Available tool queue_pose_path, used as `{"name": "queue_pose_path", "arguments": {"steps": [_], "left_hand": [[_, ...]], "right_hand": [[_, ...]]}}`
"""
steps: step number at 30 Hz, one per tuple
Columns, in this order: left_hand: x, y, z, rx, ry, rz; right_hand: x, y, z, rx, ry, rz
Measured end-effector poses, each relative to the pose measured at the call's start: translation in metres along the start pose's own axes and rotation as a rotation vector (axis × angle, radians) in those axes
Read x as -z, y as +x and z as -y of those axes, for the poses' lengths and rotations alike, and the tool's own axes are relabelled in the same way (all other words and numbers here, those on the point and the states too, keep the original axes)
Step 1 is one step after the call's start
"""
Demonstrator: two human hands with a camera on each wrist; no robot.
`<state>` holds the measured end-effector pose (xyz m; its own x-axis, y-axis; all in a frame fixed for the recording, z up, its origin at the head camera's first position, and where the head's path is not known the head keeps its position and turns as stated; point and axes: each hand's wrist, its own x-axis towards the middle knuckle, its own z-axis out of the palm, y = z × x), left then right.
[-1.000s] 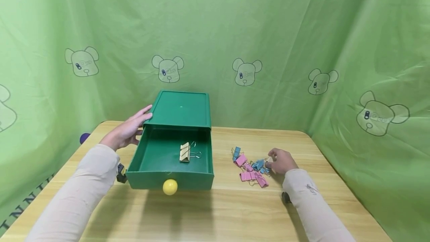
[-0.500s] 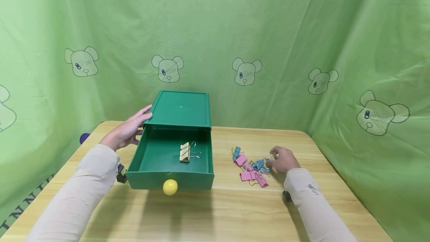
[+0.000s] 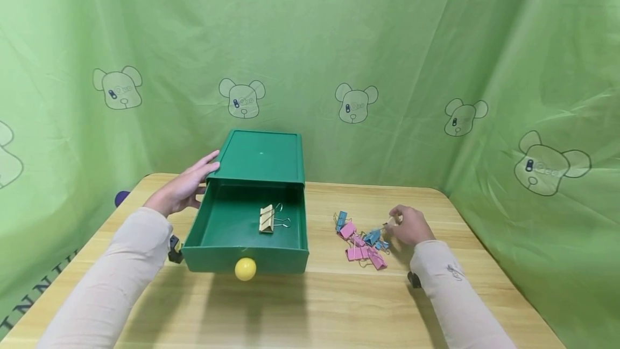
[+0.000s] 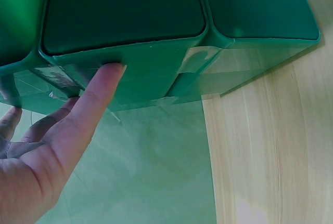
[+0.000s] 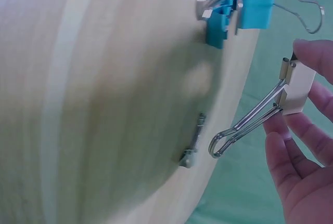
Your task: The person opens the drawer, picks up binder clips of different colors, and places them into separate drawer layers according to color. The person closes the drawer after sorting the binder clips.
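Note:
My right hand [image 3: 410, 226] pinches a cream binder clip [image 5: 300, 88] between thumb and fingers. Its silver wire handles point away from the palm in the right wrist view. Just left of this hand lies a loose heap of blue binder clips [image 3: 372, 237] and pink binder clips [image 3: 357, 253]. My left hand [image 3: 181, 190] rests against the left side of a green drawer box [image 3: 261, 156], its fingers fairly straight along the wall. The drawer [image 3: 244, 259] is pulled out toward me. Inside it, toward the right, lies another cream binder clip [image 3: 266, 219].
A yellow ball knob [image 3: 245, 269] sticks out from the drawer front. The wooden table [image 3: 349, 311] carries everything, and a green curtain [image 3: 310, 26] with bear prints hangs behind and at both sides. A small dark metal piece [image 5: 190, 148] shows in the right wrist view.
My right hand has shifted slightly up and right, away from the heap, with the cream binder clip in its fingers. The left hand and the drawer box keep their places.

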<state>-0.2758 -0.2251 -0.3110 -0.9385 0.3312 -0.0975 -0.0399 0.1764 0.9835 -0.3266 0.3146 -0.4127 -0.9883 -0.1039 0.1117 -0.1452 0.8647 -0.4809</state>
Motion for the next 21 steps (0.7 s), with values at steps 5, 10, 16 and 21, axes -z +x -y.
{"name": "queue_pose_path", "arguments": {"steps": [5, 10, 16, 21], "left_hand": [[0.000, 0.000, 0.000, 0.001, 0.000, 0.000], [-0.001, 0.000, -0.001, 0.005, 0.000, -0.001], [-0.001, -0.001, -0.001, 0.008, 0.000, 0.000], [-0.001, 0.000, -0.001, 0.010, 0.007, -0.002]], "right_hand": [[0.004, 0.000, 0.005, 0.003, 0.011, -0.007], [0.009, -0.001, 0.012, -0.013, 0.040, -0.007], [0.013, -0.001, 0.019, 0.036, 0.015, -0.033], [0.016, -0.003, 0.024, 0.061, 0.009, -0.044]]}}
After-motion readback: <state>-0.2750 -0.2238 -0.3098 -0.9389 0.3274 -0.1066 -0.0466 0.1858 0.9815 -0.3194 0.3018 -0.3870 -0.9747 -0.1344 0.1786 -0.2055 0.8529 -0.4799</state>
